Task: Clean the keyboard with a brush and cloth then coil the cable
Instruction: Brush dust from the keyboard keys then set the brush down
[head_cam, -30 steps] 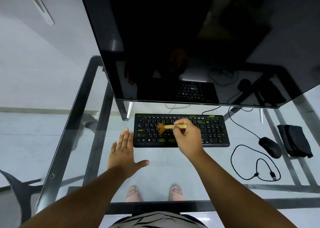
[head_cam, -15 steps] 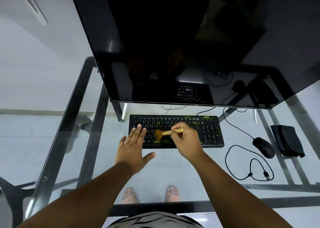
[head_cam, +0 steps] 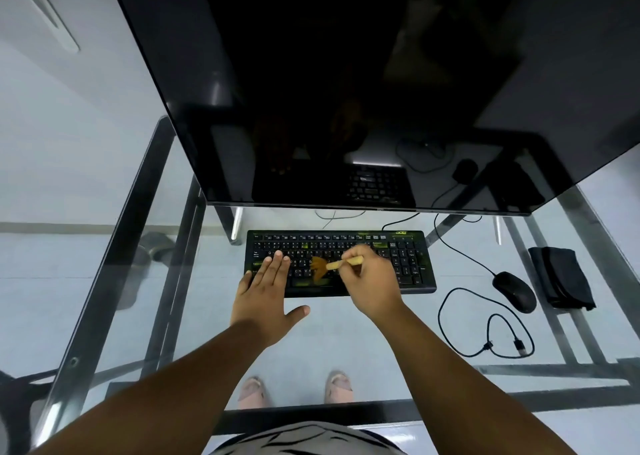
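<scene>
Brush (head_cam: 325, 266) bristles on keyboard (head_cam: 408, 264) middle; glass right bare.

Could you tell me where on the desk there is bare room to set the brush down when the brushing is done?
Bare glass lies left of the keyboard, out to the desk's metal rail, and in front of it around the left hand. The right side is crowded: mouse, looped cable and folded cloth.

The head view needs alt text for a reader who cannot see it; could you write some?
A right hand sweeps a brush over a black keyboard on a glass desk while the left hand lies flat on the keys. A mouse and folded cloth lie right.
</scene>
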Demonstrator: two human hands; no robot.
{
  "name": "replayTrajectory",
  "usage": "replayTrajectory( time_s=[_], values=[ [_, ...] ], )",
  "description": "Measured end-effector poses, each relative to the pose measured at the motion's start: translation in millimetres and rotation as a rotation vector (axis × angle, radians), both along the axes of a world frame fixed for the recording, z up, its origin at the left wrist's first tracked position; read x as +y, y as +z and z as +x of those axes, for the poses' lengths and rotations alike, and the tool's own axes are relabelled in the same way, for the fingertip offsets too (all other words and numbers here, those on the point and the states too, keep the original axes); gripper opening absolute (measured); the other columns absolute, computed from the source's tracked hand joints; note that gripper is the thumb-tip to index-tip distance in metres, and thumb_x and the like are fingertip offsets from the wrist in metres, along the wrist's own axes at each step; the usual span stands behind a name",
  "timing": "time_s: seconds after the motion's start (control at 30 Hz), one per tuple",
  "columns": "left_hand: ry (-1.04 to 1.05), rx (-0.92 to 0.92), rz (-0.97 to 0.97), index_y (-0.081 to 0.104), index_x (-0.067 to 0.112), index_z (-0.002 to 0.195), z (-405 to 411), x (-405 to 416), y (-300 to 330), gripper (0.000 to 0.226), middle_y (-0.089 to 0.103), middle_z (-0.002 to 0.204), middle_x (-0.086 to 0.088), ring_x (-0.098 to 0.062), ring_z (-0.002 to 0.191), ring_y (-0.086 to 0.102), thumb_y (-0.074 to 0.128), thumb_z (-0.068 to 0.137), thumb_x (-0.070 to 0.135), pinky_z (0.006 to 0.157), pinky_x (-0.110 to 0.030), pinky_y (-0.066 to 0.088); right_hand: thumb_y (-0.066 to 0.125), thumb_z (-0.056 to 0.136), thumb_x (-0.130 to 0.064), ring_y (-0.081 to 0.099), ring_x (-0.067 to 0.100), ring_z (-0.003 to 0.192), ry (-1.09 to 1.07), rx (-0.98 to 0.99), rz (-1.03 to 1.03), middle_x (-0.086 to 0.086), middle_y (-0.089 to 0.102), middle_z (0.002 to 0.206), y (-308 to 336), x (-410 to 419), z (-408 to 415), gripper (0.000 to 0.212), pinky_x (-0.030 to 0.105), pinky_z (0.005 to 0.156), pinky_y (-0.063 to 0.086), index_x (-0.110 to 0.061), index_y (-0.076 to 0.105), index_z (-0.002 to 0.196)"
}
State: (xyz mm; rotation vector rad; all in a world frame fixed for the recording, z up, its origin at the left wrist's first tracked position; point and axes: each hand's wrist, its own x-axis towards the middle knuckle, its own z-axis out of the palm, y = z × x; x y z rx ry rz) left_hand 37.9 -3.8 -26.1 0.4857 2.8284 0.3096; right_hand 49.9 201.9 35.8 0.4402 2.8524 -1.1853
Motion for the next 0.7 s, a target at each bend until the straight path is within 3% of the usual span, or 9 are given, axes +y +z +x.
replayTrajectory(
  time_s=[0.1,0.17,0.27,0.37,0.47,0.57,0.63,0.7],
  values=[
    [-0.012,-0.021,-0.030,-0.010,0.020,0.154,-0.2,0.6,1.0,0.098,-0.015,0.161,0.007,-0.012,0.148,-0.011,0.031,0.085,0.076,0.120,-0.038,0.001,0.057,0.090,-0.025,0.043,0.006,0.043,-0.054,-0.011,0.170,-0.010,0.048,0.050,2.0,15.9,2.1,0.009,0.023,0.043,0.026,-0.022,0.060,0.098],
    [-0.012,-0.019,-0.044,-0.010,0.020,0.154,-0.7,0.5,2.0,0.098,-0.014,0.161,0.006,-0.012,0.149,-0.010,0.030,0.085,0.077,0.120,-0.039,0.001,0.058,0.090,-0.022,0.044,0.006,0.045,-0.099,0.040,0.161,-0.011,0.049,0.052,5.0,23.7,1.8,0.007,0.023,0.044,0.029,-0.021,0.060,0.096],
    [0.004,-0.004,-0.064,-0.009,0.018,0.154,-0.3,4.6,2.6,0.099,-0.010,0.163,0.004,-0.014,0.149,-0.007,0.029,0.084,0.078,0.120,-0.040,0.003,0.062,0.088,-0.015,0.050,0.010,0.044,-0.149,0.115,-0.095,-0.007,0.059,0.054,9.9,23.1,-1.0,0.006,0.026,0.045,0.041,-0.022,0.062,0.088],
    [0.036,0.010,-0.038,-0.005,0.016,0.155,0.6,11.6,2.9,0.101,-0.003,0.163,0.001,-0.018,0.150,-0.002,0.031,0.083,0.078,0.120,-0.041,0.006,0.063,0.087,-0.013,0.066,0.024,0.061,-0.129,0.053,-0.297,0.004,0.070,0.068,9.1,17.1,-2.2,0.012,0.039,0.057,0.053,-0.025,0.065,0.086],
    [0.044,0.017,-0.029,-0.004,0.015,0.155,2.1,14.8,3.5,0.101,-0.001,0.163,0.000,-0.021,0.150,-0.001,0.032,0.083,0.078,0.119,-0.042,0.008,0.061,0.089,-0.018,0.049,0.010,0.042,-0.058,-0.011,-0.092,-0.007,0.059,0.054,1.0,22.6,1.3,0.006,0.030,0.042,0.038,-0.023,0.063,0.089],
    [0.051,0.024,-0.022,-0.003,0.015,0.155,1.9,16.7,4.0,0.101,0.000,0.163,0.000,-0.022,0.150,0.001,0.033,0.083,0.078,0.119,-0.043,0.008,0.058,0.089,-0.022,0.048,0.010,0.045,-0.101,0.023,0.127,-0.010,0.054,0.053,1.0,36.2,4.6,0.006,0.023,0.046,0.033,-0.021,0.060,0.095],
    [0.056,0.024,-0.018,-0.003,0.015,0.155,1.8,18.1,3.7,0.101,0.000,0.163,-0.001,-0.023,0.150,0.001,0.033,0.083,0.078,0.120,-0.043,0.009,0.058,0.089,-0.019,0.049,0.013,0.046,-0.161,0.087,0.087,-0.009,0.055,0.055,3.6,40.3,5.3,0.005,0.025,0.048,0.036,-0.019,0.060,0.093],
    [0.069,0.031,0.002,-0.001,0.015,0.155,3.1,20.6,3.2,0.101,0.000,0.163,-0.001,-0.025,0.150,0.002,0.035,0.083,0.077,0.119,-0.045,0.010,0.060,0.088,-0.014,0.052,0.017,0.046,-0.207,0.118,-0.122,-0.004,0.060,0.056,6.3,38.8,4.9,0.007,0.033,0.045,0.041,-0.020,0.062,0.089]
  ],
)
